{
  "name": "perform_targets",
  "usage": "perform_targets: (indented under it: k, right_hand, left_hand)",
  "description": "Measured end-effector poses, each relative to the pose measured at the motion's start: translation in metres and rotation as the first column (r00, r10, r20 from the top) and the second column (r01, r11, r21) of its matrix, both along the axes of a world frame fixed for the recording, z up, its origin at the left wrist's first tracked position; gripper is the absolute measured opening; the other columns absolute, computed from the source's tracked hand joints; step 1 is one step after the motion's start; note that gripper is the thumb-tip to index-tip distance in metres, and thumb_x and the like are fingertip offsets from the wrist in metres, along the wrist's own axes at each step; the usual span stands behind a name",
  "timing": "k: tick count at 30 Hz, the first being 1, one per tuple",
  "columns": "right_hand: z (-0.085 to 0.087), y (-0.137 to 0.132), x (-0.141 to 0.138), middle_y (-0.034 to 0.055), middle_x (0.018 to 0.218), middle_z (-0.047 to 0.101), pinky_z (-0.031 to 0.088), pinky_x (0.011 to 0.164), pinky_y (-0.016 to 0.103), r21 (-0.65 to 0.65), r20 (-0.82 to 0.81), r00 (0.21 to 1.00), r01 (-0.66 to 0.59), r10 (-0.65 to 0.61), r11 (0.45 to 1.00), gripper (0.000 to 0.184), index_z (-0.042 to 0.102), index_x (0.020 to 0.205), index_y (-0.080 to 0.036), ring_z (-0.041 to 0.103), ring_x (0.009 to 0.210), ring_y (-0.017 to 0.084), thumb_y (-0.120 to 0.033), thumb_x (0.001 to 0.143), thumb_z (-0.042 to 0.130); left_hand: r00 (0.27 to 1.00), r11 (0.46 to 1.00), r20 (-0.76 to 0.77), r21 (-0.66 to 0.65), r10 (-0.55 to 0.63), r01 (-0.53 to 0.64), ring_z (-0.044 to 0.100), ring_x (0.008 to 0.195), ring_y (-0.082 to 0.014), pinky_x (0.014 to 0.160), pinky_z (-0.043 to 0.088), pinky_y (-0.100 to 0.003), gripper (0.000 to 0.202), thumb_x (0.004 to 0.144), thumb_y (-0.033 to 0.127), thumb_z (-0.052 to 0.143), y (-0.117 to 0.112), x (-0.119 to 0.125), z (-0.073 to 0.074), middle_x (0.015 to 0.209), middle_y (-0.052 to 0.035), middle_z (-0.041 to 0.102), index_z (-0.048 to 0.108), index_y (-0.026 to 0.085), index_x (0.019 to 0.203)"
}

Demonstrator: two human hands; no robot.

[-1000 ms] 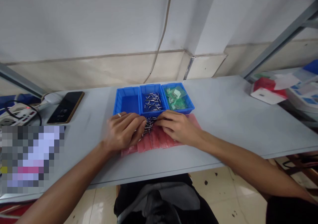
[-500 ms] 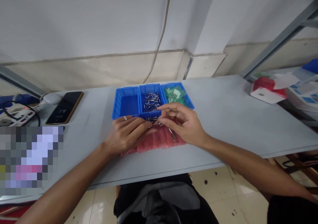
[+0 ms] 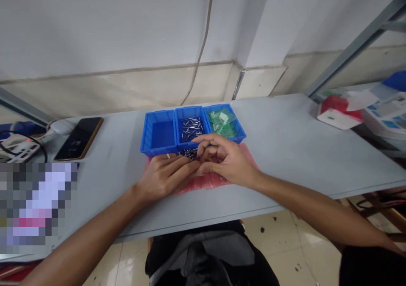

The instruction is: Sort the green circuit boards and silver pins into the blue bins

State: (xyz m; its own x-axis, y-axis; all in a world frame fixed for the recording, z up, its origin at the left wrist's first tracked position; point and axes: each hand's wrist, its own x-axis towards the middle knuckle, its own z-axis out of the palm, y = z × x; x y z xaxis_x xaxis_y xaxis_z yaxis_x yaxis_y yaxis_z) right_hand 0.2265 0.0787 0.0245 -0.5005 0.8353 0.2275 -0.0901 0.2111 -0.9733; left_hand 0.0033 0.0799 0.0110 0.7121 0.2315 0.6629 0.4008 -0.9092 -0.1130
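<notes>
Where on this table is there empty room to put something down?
The widest bare stretch of table lies between the blue bins and the red-and-white box. A smaller patch sits between the phone and bins. It is crowded in front of the bins, where left hand and right hand meet over metal pins on the pink bag.

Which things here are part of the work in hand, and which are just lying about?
In use: left hand, right hand, loose metal pins, pink bags, blue trays.
Lying about: phone, power strip, red and white box.
</notes>
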Motion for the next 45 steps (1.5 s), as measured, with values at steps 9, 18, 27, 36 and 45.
perform_targets:
  k: [9, 18, 27, 36, 45]
  right_hand:
    - [0.010, 0.000, 0.002, 0.0023, 0.088, 0.070, 0.057, 0.069, 0.026, 0.274, 0.001, 0.988, 0.146, -0.152, 0.951, 0.013, 0.072, 0.097, -0.017, 0.066, 0.072, 0.011, -0.022, 0.085, 0.074]
    - [0.010, -0.004, 0.000, 0.0018, 0.081, 0.075, 0.058, 0.061, 0.021, 0.188, -0.076, 0.983, 0.181, -0.169, 0.966, 0.006, 0.075, 0.091, -0.017, 0.069, 0.065, 0.009, -0.018, 0.084, 0.075]
    - [0.008, 0.015, 0.010, 0.0065, 0.109, 0.075, 0.061, 0.066, 0.029, 0.121, -0.016, 0.966, 0.258, -0.258, 0.959, 0.030, 0.064, 0.127, -0.022, 0.074, 0.083, 0.015, -0.027, 0.099, 0.056]
    - [-0.013, 0.006, 0.002, 0.0099, 0.112, 0.072, 0.058, 0.094, 0.042, 0.783, 0.558, 0.762, -0.353, -0.328, 0.513, 0.025, 0.068, 0.119, -0.017, 0.066, 0.107, 0.022, -0.020, 0.099, 0.053]
    - [-0.011, 0.005, -0.001, 0.0134, 0.126, 0.065, 0.053, 0.104, 0.043, 0.789, 0.565, 0.754, -0.375, -0.334, 0.486, 0.030, 0.064, 0.127, -0.017, 0.059, 0.121, 0.023, -0.023, 0.100, 0.052]
  left_hand:
    - [0.981, 0.990, 0.156, 0.071, 0.112, -0.125, 0.065, 0.063, -0.0096, 0.057, 0.044, -0.024, 0.011, 0.088, 0.018, 0.071, 0.006, -0.006, 0.013, 0.076, 0.0002, 0.071, 0.062, 0.015, 0.095]
    - [0.986, 0.990, 0.128, 0.079, 0.109, -0.120, 0.064, 0.063, -0.0107, 0.057, 0.045, -0.025, 0.006, 0.092, 0.021, 0.064, 0.005, -0.008, 0.011, 0.075, 0.0003, 0.070, 0.062, 0.016, 0.092]
    - [0.966, 0.980, 0.177, 0.037, 0.185, -0.195, 0.061, 0.062, -0.0116, 0.058, 0.042, -0.028, 0.007, 0.084, 0.010, 0.064, 0.007, -0.014, 0.013, 0.076, 0.0006, 0.068, 0.060, 0.016, 0.086]
    - [0.971, 0.975, 0.139, 0.081, 0.194, -0.206, 0.060, 0.063, -0.0117, 0.057, 0.042, -0.029, 0.014, 0.080, 0.009, 0.069, 0.005, -0.013, 0.014, 0.078, 0.0013, 0.068, 0.059, 0.016, 0.088]
    - [0.973, 0.976, 0.116, 0.068, 0.200, -0.209, 0.060, 0.062, -0.0115, 0.057, 0.043, -0.028, 0.016, 0.080, 0.010, 0.071, 0.006, -0.011, 0.013, 0.077, 0.0017, 0.068, 0.058, 0.016, 0.086]
